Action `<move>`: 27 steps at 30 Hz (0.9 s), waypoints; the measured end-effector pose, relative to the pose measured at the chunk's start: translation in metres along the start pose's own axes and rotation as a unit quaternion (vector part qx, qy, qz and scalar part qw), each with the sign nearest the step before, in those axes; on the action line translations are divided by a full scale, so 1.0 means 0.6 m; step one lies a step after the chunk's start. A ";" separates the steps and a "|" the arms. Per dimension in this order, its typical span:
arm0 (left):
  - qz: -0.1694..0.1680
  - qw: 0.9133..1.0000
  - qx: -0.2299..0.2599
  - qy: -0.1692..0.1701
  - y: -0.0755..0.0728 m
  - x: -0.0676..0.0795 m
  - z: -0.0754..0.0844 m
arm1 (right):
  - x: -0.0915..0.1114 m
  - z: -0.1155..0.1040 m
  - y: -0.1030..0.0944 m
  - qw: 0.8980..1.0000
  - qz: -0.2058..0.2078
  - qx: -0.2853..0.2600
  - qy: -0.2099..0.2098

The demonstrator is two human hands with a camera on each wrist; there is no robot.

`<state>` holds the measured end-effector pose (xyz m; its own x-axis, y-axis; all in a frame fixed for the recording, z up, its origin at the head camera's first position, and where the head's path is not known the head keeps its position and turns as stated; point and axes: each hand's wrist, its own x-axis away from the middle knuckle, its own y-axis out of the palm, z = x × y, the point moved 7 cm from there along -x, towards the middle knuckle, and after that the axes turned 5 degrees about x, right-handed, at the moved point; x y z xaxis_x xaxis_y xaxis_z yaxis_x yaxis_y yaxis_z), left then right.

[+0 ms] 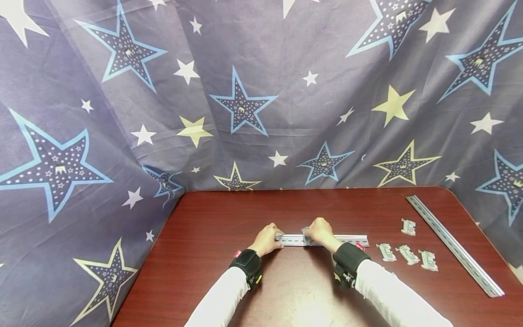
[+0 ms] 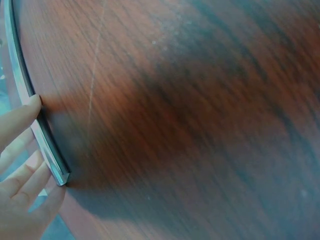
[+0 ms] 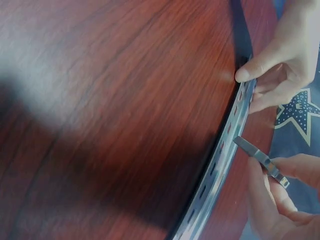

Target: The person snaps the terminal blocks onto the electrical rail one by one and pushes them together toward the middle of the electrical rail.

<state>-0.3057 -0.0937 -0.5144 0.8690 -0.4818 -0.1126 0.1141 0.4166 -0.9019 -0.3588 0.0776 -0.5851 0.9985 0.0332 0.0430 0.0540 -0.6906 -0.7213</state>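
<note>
A slotted metal DIN rail (image 1: 292,240) lies crosswise on the table. At its left end my left hand (image 1: 267,240) grips it, thumb on the near edge and fingers along the far side, as the left wrist view shows with the rail (image 2: 48,145). My right hand (image 1: 321,230) is over the rail's middle. Between thumb and fingers it pinches a thin grey terminal block (image 3: 262,159), tilted, with its lower end at the rail's edge. Whether the block is seated on the rail, I cannot tell.
Several loose grey terminal blocks (image 1: 407,255) lie on the table right of the rail. A longer slotted rail (image 1: 453,245) rests diagonally near the right edge of the reddish-brown table (image 1: 229,209). A star-patterned cloth (image 1: 261,150) hangs behind the table and on the left.
</note>
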 end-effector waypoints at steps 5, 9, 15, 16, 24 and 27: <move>0.001 1.000 -0.002 0.004 0.000 0.001 0.000 | -0.022 0.020 0.039 1.000 0.010 0.021 0.019; 0.004 1.000 0.002 0.006 0.001 0.002 0.000 | 0.023 -0.043 0.000 0.998 0.035 0.044 0.002; 0.004 1.000 0.000 0.009 0.002 0.001 0.000 | 0.070 -0.099 -0.036 0.999 0.029 0.036 0.025; 0.004 1.000 0.000 0.009 0.001 0.001 0.000 | 0.066 -0.095 -0.031 0.999 0.028 0.036 0.028; 0.000 1.000 -0.003 0.006 0.001 0.001 0.000 | 0.024 -0.052 0.029 0.999 0.036 0.034 0.014; 0.000 1.000 -0.004 0.007 0.000 0.001 0.001 | -0.009 -0.012 0.074 0.998 0.052 0.025 -0.018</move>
<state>-0.3049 -0.0939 -0.5141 0.8622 -0.4926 -0.1184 0.1100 0.4101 -0.9054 -0.3621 0.0414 -0.6124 0.9982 -0.0107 -0.0588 -0.0515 -0.6551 -0.7538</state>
